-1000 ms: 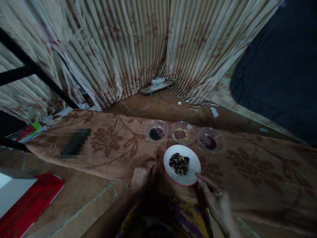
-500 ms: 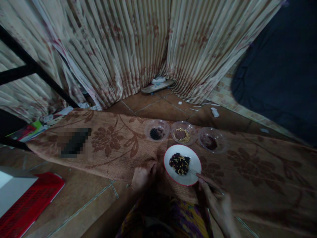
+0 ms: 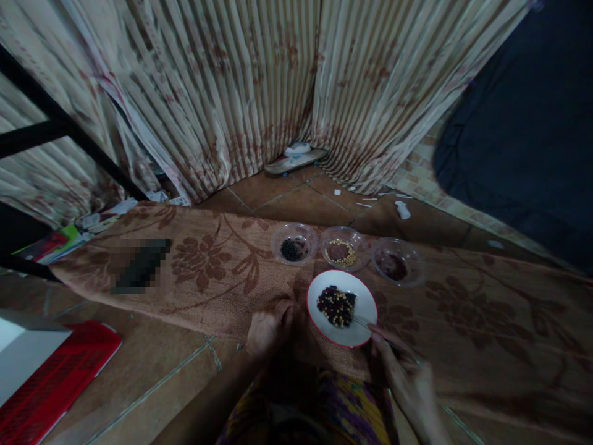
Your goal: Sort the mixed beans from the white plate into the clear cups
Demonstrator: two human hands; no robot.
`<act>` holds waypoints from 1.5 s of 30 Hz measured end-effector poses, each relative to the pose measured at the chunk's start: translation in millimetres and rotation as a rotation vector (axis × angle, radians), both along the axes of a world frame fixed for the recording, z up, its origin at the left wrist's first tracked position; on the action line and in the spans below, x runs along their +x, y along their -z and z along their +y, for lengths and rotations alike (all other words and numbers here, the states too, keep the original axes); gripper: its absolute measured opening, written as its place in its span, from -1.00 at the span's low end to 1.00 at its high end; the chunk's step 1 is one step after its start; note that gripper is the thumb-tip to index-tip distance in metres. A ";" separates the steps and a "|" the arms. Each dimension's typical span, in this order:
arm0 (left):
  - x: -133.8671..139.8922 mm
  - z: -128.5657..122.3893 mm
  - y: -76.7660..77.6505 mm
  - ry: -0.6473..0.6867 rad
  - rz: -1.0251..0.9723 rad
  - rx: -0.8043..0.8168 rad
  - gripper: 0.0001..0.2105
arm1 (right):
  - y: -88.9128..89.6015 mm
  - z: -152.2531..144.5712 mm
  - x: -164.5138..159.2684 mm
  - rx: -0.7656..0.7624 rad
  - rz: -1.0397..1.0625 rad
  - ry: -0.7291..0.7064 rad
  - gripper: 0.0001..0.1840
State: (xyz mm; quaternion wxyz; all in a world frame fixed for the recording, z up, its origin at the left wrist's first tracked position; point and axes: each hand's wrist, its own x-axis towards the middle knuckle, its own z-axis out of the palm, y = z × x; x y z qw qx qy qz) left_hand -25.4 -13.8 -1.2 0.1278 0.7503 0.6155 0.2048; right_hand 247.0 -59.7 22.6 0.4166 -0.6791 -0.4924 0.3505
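Note:
A white plate [image 3: 365, 303] with a red rim rests on the cloth-covered table, holding a heap of mixed black, yellow and dark red beans [image 3: 336, 306]. Over its right rim, my right hand [image 3: 403, 371] is closed around a slim metal utensil [image 3: 364, 322], possibly tweezers. The utensil's tip reaches the heap's lower right side. My left hand [image 3: 269, 324] lies loosely fisted at the table's near edge, left of the plate, with nothing visible in it. Behind the plate stand three clear bowls: one with black beans [image 3: 291, 249], one with yellow beans [image 3: 347, 256], one with dark red beans [image 3: 396, 267].
A brown flower-patterned cloth [image 3: 222, 296] covers the long low table. A blurred-out dark object [image 3: 141, 267] lies at its left. On the floor are a red and white box [image 3: 69, 364] and, by the striped curtains [image 3: 259, 86], a skateboard [image 3: 296, 161].

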 end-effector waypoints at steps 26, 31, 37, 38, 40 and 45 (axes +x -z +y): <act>-0.4 0.8 2.2 0.005 -0.011 0.008 -0.81 | 2.0 1.2 -4.5 0.007 0.080 0.029 -0.60; 0.9 -0.1 -3.1 -0.003 -0.018 0.009 -0.80 | 1.0 1.4 -4.8 0.034 0.074 0.052 -0.62; 0.8 0.3 -1.4 -0.003 -0.012 0.011 -0.80 | -10.0 2.9 -1.2 0.068 0.063 0.083 -0.61; 0.3 0.5 0.3 -0.005 -0.012 0.012 -0.80 | -12.1 3.8 0.3 0.072 0.066 0.094 -0.60; -0.6 1.1 3.2 -0.011 -0.013 0.012 -0.80 | -17.0 8.2 5.1 0.084 0.078 0.116 -0.58; -1.9 2.0 3.5 0.012 -0.036 0.025 -0.77 | -36.2 45.8 30.4 0.255 -0.051 0.216 -0.62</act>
